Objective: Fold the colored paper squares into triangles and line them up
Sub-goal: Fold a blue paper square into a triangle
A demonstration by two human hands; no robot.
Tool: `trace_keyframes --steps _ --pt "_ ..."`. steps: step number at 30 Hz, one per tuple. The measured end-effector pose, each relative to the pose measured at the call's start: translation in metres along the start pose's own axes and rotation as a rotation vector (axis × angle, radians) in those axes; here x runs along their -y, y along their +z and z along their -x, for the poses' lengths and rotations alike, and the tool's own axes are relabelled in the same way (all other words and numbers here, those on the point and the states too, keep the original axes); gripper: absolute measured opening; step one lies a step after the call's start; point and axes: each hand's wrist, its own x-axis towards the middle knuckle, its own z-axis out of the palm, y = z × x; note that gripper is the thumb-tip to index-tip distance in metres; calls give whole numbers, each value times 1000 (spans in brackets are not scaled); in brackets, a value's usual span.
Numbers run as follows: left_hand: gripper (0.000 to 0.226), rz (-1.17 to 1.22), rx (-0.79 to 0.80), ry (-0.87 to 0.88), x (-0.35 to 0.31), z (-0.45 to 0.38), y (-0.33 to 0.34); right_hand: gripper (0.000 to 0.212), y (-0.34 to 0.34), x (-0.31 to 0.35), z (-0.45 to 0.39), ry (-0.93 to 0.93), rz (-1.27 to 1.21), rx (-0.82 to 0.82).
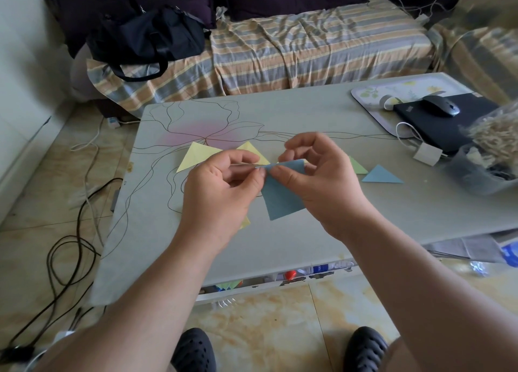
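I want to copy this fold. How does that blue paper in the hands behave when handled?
The blue paper, pinched by both hands, hangs flat, so it is probably light yet fairly crisp. Its visible bend suggests it creases easily.

Paper partly hidden behind the two hands

The left hand (pixel 224 186) covers the lower corner of a pale yellow folded paper triangle (pixel 196 158) and nearly all of a yellow paper scrap (pixel 245 222) at its wrist. The right hand (pixel 316 175) hides most of a light green paper triangle (pixel 357 166). A blurred clear bag of straw-coloured shreds (pixel 493 136) runs off the right edge.
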Motion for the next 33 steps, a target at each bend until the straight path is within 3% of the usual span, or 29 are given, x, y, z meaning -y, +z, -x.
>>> trace_keyframes --steps 3,5,17,22,33 --pt "25 -18 21 -4 -1 1 -1 53 -3 2 0 75 -80 63" --pt "28 -24 17 1 0 0 -2 56 -4 0 -1 86 -76 81" --pt "39 -11 10 17 0 0 -2 46 -5 -2 -4 110 -114 121" --pt "30 32 16 46 2 -1 -1 30 -7 -2 -6 139 -213 130" --pt "20 38 89 46 3 -3 -5 33 -6 -1 -6 147 -176 77"
